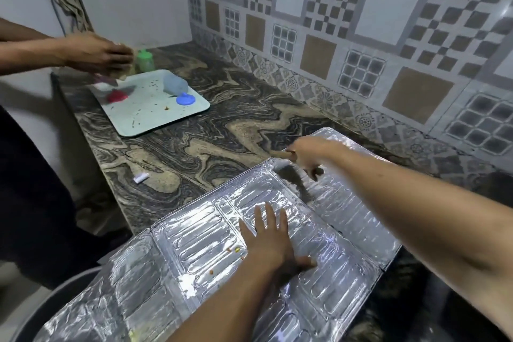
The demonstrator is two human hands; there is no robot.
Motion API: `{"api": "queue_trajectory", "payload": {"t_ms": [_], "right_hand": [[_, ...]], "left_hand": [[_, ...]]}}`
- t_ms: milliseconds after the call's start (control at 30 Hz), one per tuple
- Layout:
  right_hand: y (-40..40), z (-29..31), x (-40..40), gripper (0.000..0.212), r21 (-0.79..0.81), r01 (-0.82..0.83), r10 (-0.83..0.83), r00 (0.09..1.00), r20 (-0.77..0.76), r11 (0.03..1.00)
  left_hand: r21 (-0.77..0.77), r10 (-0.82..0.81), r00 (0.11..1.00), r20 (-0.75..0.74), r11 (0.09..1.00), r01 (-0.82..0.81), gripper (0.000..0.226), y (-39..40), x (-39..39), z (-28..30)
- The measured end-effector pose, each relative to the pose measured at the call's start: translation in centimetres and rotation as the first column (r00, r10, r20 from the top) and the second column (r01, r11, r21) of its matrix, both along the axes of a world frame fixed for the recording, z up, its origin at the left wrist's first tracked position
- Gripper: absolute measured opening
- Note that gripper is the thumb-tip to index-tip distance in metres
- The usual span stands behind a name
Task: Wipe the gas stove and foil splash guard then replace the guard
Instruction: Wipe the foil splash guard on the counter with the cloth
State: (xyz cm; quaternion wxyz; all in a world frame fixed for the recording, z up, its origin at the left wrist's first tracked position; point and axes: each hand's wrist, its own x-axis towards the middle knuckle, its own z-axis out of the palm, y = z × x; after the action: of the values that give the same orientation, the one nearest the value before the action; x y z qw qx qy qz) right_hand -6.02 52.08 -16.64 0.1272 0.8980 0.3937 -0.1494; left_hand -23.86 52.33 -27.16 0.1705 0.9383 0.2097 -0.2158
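The silver foil splash guard point(194, 244) lies flat over the near part of the marbled counter, its embossed panels unfolded. My left hand point(270, 236) presses flat on its middle with fingers spread. My right hand point(308, 154) reaches to the guard's far edge and grips a small brown cloth or pad point(280, 153) there. A few food crumbs point(234, 250) sit on the foil beside my left hand. The gas stove is not in view.
A pale tray point(155, 116) at the counter's far left carries a blue lid point(185, 98), a clear jar and a red item. Another person's hand point(102, 55) reaches over it, beside a green-capped bottle point(145, 60). A small white scrap point(140, 177) lies on the counter point(222, 130). Patterned tiles back the counter.
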Motion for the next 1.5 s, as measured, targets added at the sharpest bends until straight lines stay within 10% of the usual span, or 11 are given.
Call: {"api": "queue_trajectory", "payload": {"t_ms": [267,667,767,900,1333,1500], "right_hand": [[-2.7,-2.8,-2.7,0.050,-0.114,-0.130,0.125,0.991,-0.049,0.985],[-9.6,1.9,-4.9,0.026,-0.642,0.092,-0.265,0.948,-0.177,0.761],[-7.7,3.1,-3.5,0.022,-0.480,0.101,-0.275,0.911,-0.308,0.871],[-4.7,0.8,-4.4,0.021,-0.005,0.049,-0.049,0.997,-0.060,0.999],[-9.3,0.7,-8.8,0.014,-0.541,0.046,-0.133,0.984,-0.122,0.840],[-13.4,0.4,-7.1,0.010,-0.214,0.252,-0.316,0.879,-0.358,0.944]], "left_hand": [[-0.029,0.013,0.999,-0.032,0.999,-0.014,0.127,0.2,0.3,0.0],[-0.036,0.019,0.999,0.047,0.999,-0.018,0.124,0.0,-0.5,0.6],[-0.031,0.016,0.999,0.047,0.999,-0.014,0.126,0.1,-0.4,0.4],[-0.021,0.013,0.999,0.037,1.000,-0.012,0.126,0.2,-0.1,0.0],[-0.038,0.030,0.997,0.077,0.999,-0.027,0.127,0.1,-0.5,0.1],[-0.072,0.033,0.987,0.156,0.997,-0.022,0.126,0.2,-1.2,0.2]]}}
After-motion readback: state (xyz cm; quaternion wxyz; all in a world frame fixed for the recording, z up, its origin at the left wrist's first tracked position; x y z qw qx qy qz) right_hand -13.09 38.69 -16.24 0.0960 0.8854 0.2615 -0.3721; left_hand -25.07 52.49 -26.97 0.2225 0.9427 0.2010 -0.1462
